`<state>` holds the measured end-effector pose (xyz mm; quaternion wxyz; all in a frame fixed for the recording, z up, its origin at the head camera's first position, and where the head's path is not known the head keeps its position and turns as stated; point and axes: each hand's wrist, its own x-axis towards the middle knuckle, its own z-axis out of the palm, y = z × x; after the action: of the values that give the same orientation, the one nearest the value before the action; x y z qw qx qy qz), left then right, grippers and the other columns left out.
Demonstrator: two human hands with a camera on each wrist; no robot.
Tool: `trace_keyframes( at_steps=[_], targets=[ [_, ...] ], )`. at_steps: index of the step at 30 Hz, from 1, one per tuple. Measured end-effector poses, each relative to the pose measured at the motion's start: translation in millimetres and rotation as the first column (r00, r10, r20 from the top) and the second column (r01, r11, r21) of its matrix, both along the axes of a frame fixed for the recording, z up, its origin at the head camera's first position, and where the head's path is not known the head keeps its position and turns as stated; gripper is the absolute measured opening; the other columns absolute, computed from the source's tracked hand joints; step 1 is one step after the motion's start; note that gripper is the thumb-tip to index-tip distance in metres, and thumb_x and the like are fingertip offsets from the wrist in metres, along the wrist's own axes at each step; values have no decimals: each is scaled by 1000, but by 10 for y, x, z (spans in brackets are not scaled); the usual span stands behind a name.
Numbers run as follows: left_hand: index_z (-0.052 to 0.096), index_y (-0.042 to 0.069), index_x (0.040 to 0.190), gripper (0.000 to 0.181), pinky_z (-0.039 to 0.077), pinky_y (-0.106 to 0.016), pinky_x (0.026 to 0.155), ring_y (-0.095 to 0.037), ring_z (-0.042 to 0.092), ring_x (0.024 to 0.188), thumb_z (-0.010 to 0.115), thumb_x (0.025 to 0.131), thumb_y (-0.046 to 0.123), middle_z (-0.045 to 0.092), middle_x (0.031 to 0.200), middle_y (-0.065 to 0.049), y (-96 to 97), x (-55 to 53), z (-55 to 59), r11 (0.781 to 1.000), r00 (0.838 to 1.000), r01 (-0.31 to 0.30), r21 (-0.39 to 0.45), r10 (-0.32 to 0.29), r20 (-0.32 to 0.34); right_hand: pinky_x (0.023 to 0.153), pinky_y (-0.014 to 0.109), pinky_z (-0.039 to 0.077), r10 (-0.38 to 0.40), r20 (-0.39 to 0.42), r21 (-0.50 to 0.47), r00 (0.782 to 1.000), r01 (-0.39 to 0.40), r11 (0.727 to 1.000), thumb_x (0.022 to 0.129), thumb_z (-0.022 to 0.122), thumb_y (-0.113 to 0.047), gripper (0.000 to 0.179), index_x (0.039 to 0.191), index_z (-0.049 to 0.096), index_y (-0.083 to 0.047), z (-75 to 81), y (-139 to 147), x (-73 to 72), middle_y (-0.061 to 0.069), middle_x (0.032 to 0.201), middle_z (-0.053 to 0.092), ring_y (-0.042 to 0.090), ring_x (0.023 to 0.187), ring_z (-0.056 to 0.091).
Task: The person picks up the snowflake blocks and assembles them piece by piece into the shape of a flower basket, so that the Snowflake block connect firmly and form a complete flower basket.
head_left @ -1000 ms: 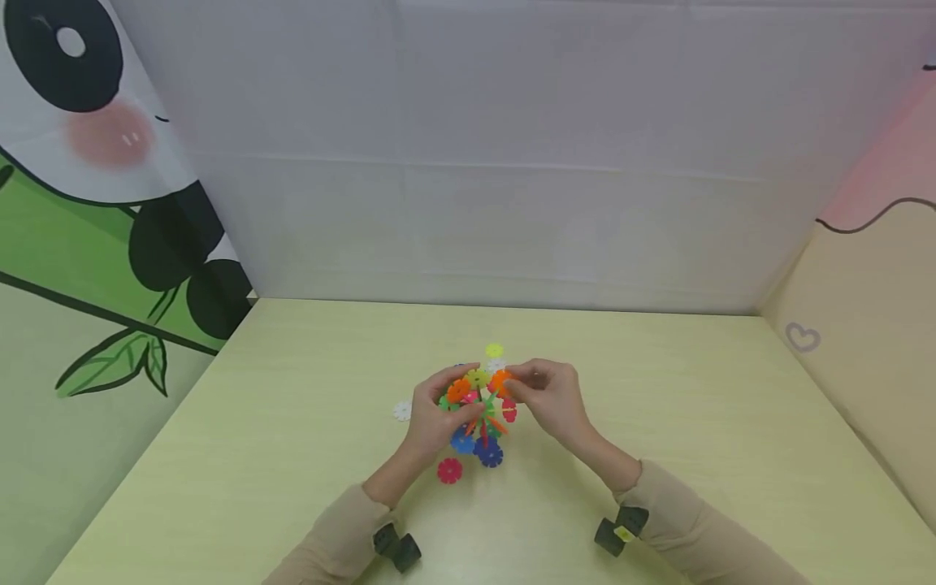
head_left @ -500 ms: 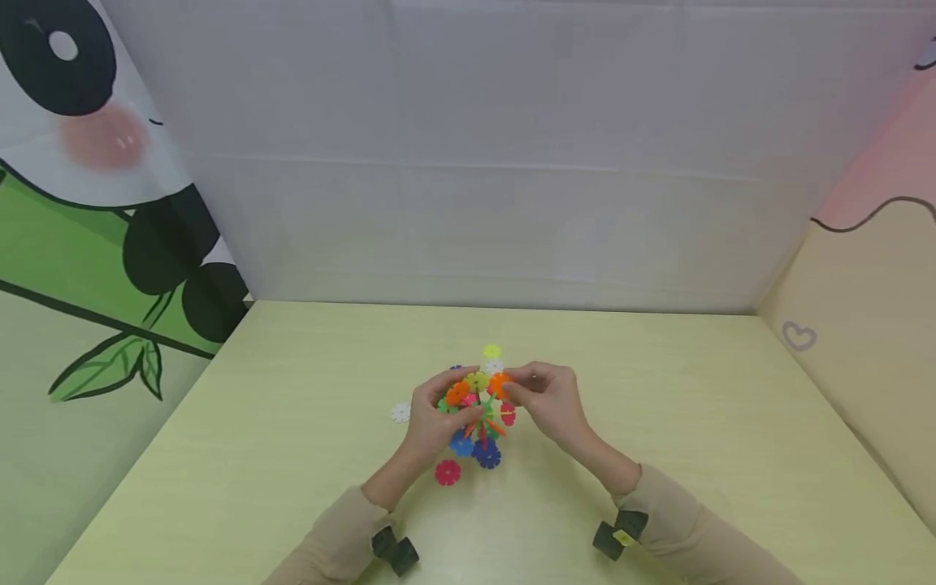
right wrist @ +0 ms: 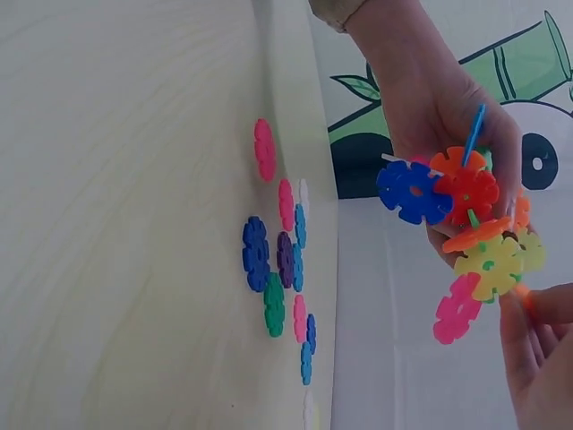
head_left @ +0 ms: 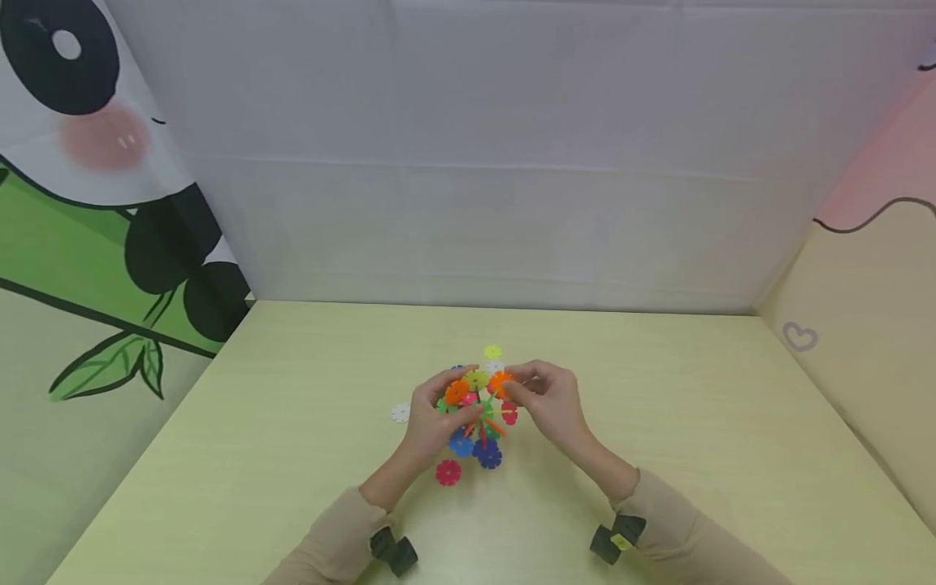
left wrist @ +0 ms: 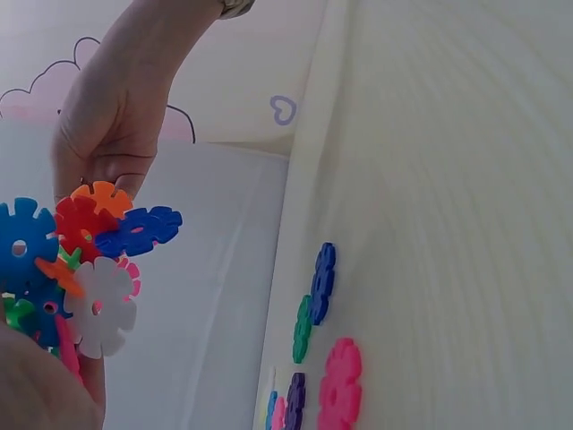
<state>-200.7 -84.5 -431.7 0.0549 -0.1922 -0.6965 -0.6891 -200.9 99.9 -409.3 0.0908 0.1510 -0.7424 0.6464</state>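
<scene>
My left hand (head_left: 431, 418) grips a ball-like cluster of notched plastic snowflake discs, with its thumb over the near side. Orange, yellow-green, red, blue, white and pink pieces stick out at many angles; a yellow disc (right wrist: 488, 267) and a white disc (left wrist: 100, 309) stand out in the wrist views. On the cluster's right side, my right hand (head_left: 548, 394) pinches an orange disc (head_left: 500, 383) between thumb and fingers, right at the other pieces. Both hands hold the work above the table, and the palm covers part of the cluster's left side.
Loose discs lie flat on the pale table (head_left: 292, 471) under and around the hands: a pink-red one (head_left: 448, 472) in front, a white one (head_left: 400, 413) at left, a yellow one (head_left: 493, 351) behind, several more below. A grey-white wall (head_left: 512, 236) rises behind the table.
Both hands keep the same hold on the cluster and the orange disc, with hardly any movement. The head view has shifted slightly.
</scene>
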Motion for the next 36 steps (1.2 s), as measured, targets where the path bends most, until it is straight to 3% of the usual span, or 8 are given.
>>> trace_keyframes(
  at_steps=[3,9,19,23,28,36],
  targets=[
    [58,-6,123,42,48,-30,90,-30,56,109,68,82,-4,59,123,-19,-2,-4,26,1000,1000,3,-2,-3,21,66,32,57,19,-15,26,1000,-18,1000,84,68,6,15,99,67,8,29,25,-16,17,85,68,36,73,67],
    [57,-6,124,43,47,-31,92,-30,55,110,68,82,-3,59,123,-18,6,4,70,1000,999,-3,7,3,42,66,28,55,11,-126,146,992,7,989,85,69,1,15,100,69,2,43,68,-30,8,80,68,24,71,64],
    [56,-7,124,44,44,-50,94,-28,56,107,67,81,-5,59,122,-18,42,14,96,999,999,12,43,-14,52,64,27,55,-26,-221,175,975,66,982,84,68,4,13,97,69,1,50,68,-15,5,79,67,20,71,63],
    [56,-8,123,43,47,-42,92,-30,56,107,68,81,-5,59,121,-18,51,14,98,999,999,15,37,-17,51,62,27,55,18,-212,210,977,28,977,84,68,4,12,96,69,3,84,83,-32,8,80,69,23,69,65],
    [56,-10,122,43,47,-31,91,-30,55,110,68,81,-7,58,123,-22,68,11,92,999,999,0,53,-2,40,59,26,55,46,-152,177,987,-18,984,85,68,3,10,94,69,6,138,79,-32,13,82,70,32,66,66],
    [61,-6,118,40,44,-41,96,-29,55,110,69,79,-8,61,119,-19,79,28,61,998,999,-44,49,43,34,60,37,56,8,-115,135,993,7,991,85,67,5,10,94,70,8,86,44,-14,14,78,69,29,65,66]
  ],
)
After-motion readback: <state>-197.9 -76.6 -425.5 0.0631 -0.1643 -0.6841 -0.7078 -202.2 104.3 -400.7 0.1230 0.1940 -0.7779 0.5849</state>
